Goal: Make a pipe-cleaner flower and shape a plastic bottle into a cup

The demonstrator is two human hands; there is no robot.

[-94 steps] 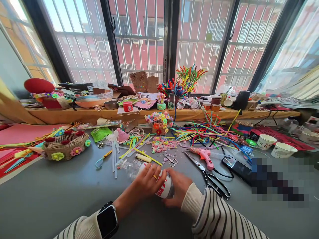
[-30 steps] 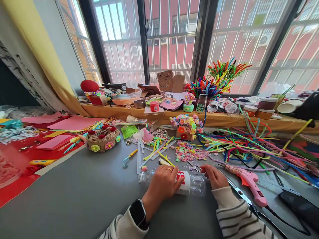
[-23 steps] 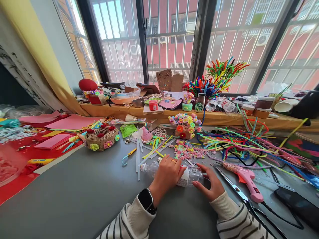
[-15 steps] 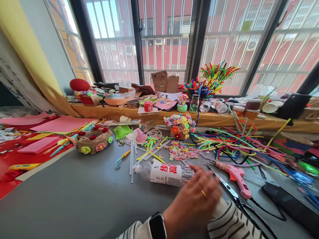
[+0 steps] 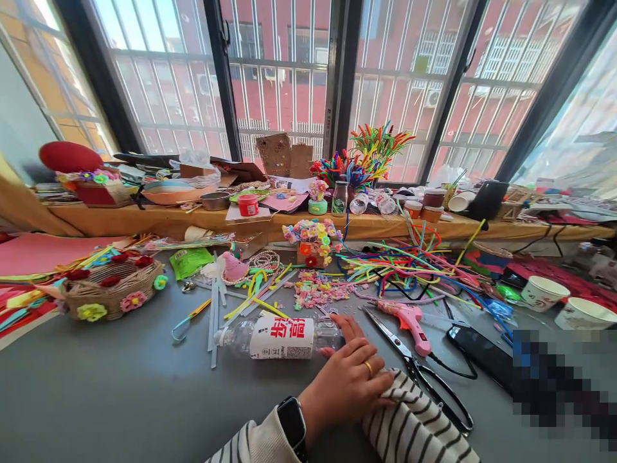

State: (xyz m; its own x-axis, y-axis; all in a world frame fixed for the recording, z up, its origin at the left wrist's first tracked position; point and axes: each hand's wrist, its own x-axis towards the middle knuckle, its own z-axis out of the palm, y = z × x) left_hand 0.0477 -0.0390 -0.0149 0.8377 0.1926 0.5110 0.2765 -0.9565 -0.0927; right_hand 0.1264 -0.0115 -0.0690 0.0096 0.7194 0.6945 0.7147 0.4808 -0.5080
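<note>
My left hand (image 5: pixel 344 386), wearing a gold ring and a dark watch (image 5: pixel 292 421), lies across my right wrist. Its fingers are curled over the cuff of my striped right sleeve (image 5: pixel 409 418). Behind it, partly covered, my right hand (image 5: pixel 351 328) shows stretched fingers and a thumb tip, set apart at the base of a clear plastic bottle (image 5: pixel 282 337). That bottle lies on its side with a white label and red characters, its capped end pointing left. Whether my right fingers touch it, I cannot tell.
Right of my hands lie black-handled scissors (image 5: pixel 409 360), a pink glue gun (image 5: pixel 407 321) and a black phone (image 5: pixel 482 354). Behind the bottle are small pastel pieces (image 5: pixel 321 290), glue sticks (image 5: pixel 213 331) and pipe cleaners (image 5: pixel 414 267). A woven basket (image 5: pixel 110 292) stands left; paper cups (image 5: pixel 544 294) stand right.
The view has swung right, so things sit further left in the picture. My left hand, blurred before, now rests over the right cuff, and more of my right fingers show by the bottle.
</note>
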